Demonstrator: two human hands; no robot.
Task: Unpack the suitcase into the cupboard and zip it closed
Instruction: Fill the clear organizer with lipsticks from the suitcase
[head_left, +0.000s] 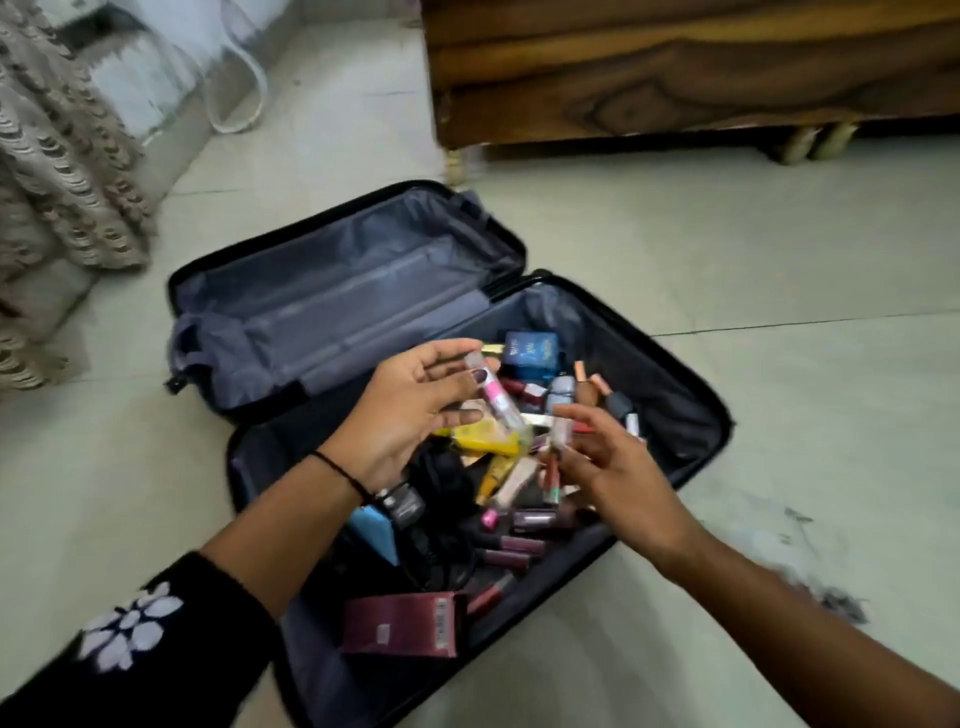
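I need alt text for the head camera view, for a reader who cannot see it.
An open black suitcase lies on a tiled floor, one half heaped with cosmetics. Above it the left hand holds a pink-banded tube; the right hand is at a smaller tube.

One head-worn camera looks steeply down from close above. The open suitcase (337, 301) sits mid-frame, floor (727, 260) around it.

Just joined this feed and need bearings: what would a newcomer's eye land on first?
The open suitcase on the floor, its near half heaped with cosmetics and its far half bare lining. Above the heap, the left hand holds a pink-capped tube while the right hand pinches a small tube beside it.
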